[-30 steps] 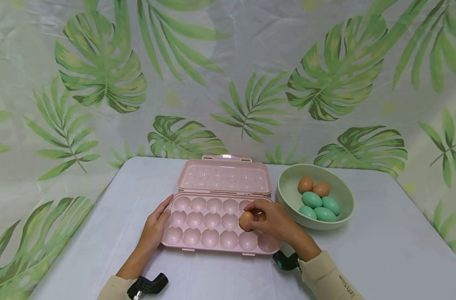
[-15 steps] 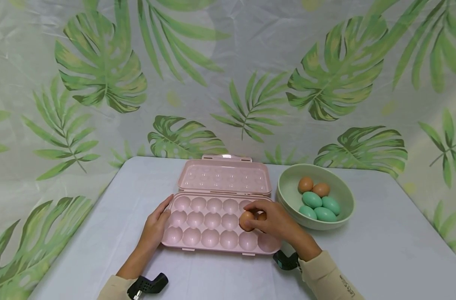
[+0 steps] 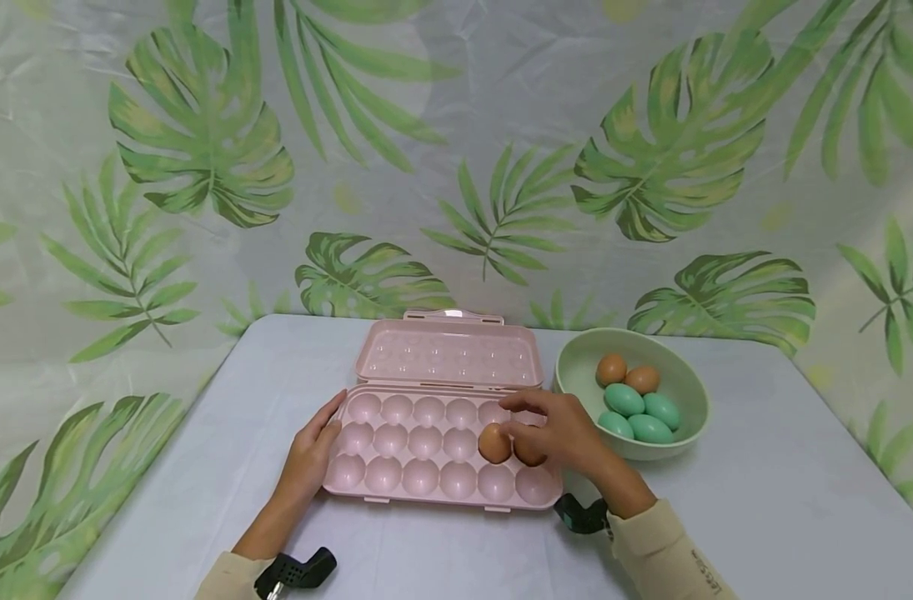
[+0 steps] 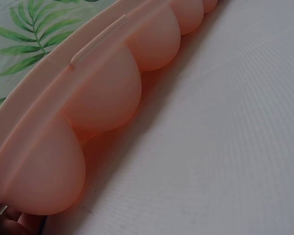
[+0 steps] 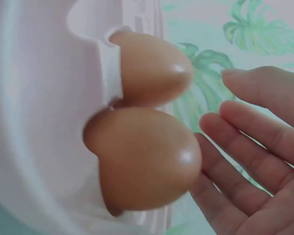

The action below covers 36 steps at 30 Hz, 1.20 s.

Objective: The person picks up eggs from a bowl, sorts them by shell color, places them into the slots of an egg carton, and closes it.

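Note:
A pink egg tray [image 3: 441,421] lies with its lid [image 3: 450,354] folded back behind it. Two brown eggs sit in the middle row at its right end: one egg [image 3: 494,443] in plain sight, the other egg [image 3: 529,450] partly behind my right hand [image 3: 557,429]. In the right wrist view the nearer egg [image 5: 149,156] and farther egg [image 5: 154,68] stand in their cups, with the thumb and fingers spread and holding nothing. My left hand [image 3: 309,450] holds the tray's left edge; in the left wrist view only bits of fingers [image 4: 14,223] show below the rim.
Right of the tray, close to it, stands a light green bowl [image 3: 576,392]. Inside are two brown eggs [image 3: 611,369] and several green eggs [image 3: 651,429]. A white cloth covers the table [image 3: 771,467], and a leaf-patterned sheet [image 3: 501,125] hangs behind.
My right hand has let go of the brown egg, which stays in its cup, and has drawn back slightly to the right. The left hand and the tray have not moved.

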Tool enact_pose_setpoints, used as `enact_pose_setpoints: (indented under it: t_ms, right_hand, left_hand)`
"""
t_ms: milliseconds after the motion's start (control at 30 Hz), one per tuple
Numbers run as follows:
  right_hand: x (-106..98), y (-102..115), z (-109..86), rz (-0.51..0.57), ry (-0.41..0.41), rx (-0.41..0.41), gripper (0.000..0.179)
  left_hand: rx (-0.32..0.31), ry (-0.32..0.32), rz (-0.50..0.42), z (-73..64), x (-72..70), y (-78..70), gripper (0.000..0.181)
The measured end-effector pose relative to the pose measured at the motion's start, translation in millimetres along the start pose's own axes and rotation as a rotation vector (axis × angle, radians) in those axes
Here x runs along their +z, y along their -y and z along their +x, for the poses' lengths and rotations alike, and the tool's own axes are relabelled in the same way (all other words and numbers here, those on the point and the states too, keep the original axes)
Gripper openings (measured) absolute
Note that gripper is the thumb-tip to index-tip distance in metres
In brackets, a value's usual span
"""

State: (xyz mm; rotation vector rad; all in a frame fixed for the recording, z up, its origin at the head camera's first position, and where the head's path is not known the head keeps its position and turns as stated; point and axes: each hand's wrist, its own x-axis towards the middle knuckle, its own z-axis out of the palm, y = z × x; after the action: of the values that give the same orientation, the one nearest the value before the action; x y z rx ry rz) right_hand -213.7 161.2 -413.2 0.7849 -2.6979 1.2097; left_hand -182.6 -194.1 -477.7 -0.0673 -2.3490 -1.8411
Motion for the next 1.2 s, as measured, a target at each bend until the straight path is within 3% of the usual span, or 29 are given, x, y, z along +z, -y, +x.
enact_pose_setpoints:
  t_ms: [167, 1200]
  right_hand:
    - [-7, -1, 0.4, -0.016, -0.050, -0.016, 0.026]
    - [-36, -11, 1.1, 0.000, -0.158, 0.046, 0.027]
  left_hand:
    - [0.005, 0.001, 0.005, 0.4, 0.2, 0.8, 0.043]
    - [-0.007, -0.002, 0.027, -0.4, -0.9, 0.7, 0.044]
